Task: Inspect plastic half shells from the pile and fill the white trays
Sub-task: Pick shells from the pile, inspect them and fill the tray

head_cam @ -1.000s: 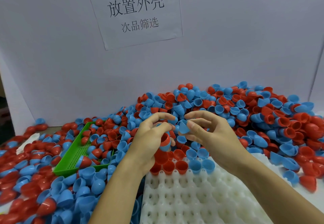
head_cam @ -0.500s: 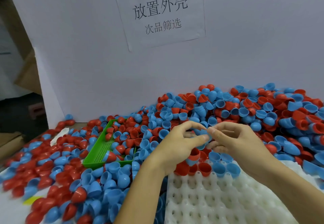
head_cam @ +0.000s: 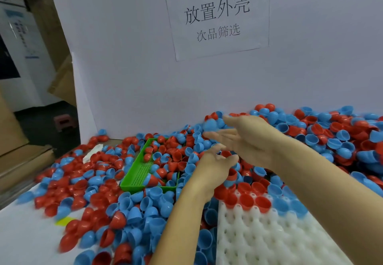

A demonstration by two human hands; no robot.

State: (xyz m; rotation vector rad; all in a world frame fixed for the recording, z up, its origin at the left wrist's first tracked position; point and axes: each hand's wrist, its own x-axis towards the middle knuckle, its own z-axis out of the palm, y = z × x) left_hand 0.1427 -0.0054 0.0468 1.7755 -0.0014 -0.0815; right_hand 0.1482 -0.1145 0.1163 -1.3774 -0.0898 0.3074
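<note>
The left hand grips red and blue plastic half shells stacked at its palm; the right hand, fingers straight and empty, has opened and swung toward 11 o'clock since half a second ago. At 5 o'clock the white moulded tray holds one shell row; the loose pile spans 9 to 3 o'clock, round a green perforated basket

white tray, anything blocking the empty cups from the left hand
Nothing visible does. The left hand holds red and blue shells above the white tray; the filled row sits at its far edge, and the cups nearer the camera lie open.
</note>
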